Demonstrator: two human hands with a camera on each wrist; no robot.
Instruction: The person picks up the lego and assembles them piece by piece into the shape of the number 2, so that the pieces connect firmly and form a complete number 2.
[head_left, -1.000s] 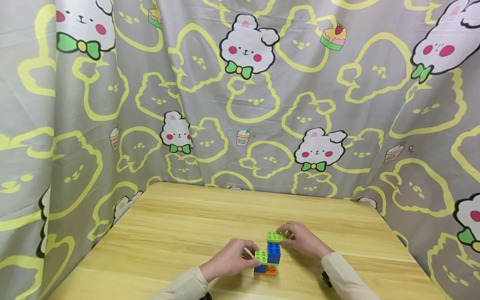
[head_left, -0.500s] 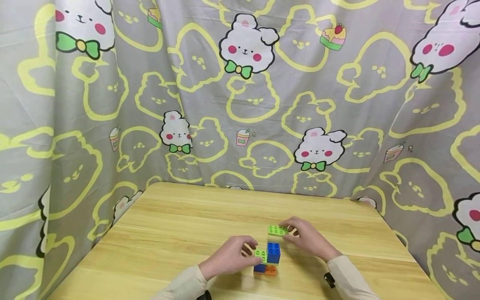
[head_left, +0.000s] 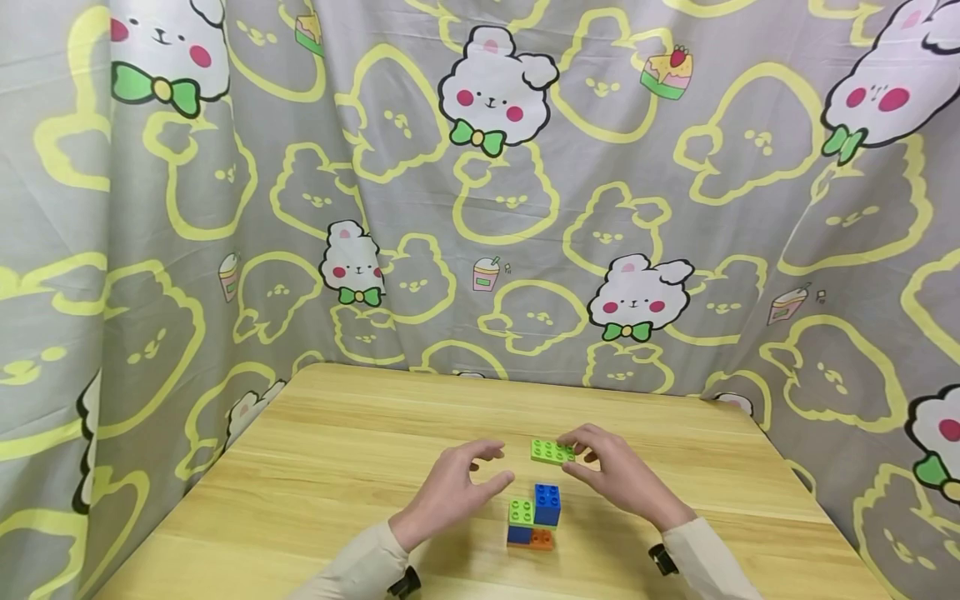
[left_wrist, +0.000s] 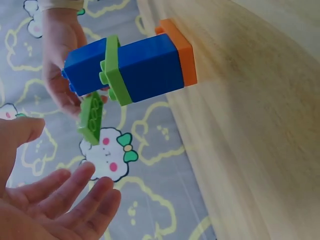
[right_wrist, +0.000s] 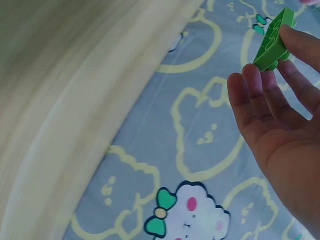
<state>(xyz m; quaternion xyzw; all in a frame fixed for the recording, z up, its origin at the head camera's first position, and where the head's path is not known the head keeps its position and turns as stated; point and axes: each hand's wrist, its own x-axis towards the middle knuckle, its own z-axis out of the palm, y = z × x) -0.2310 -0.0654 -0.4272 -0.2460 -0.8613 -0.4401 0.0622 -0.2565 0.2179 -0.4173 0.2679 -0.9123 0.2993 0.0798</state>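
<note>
In the head view, my right hand (head_left: 618,475) pinches the right end of a flat green toy building brick (head_left: 551,451), raised behind the stack. The right wrist view shows the hollow underside of this green brick (right_wrist: 274,42) between thumb and fingers. My left hand (head_left: 452,490) holds nothing; its fingers and thumb are spread apart, left of the stack. That stack stands on the table: an orange brick (head_left: 542,539) at the bottom, a blue brick (left_wrist: 152,67) on it, a flat green brick (left_wrist: 117,72) across that, and another blue brick (head_left: 547,503) on the green one's right side.
The wooden table (head_left: 360,433) carries the stack near its front middle. A grey curtain (head_left: 420,192) with rabbit drawings hangs behind the table and along its sides. Each wrist wears a black band, such as the right wristband (head_left: 662,559) at the sleeve.
My left hand has let go of the stack and moved up and away to the left. My right hand has lifted the flat green brick away from the upper blue brick, farther back.
</note>
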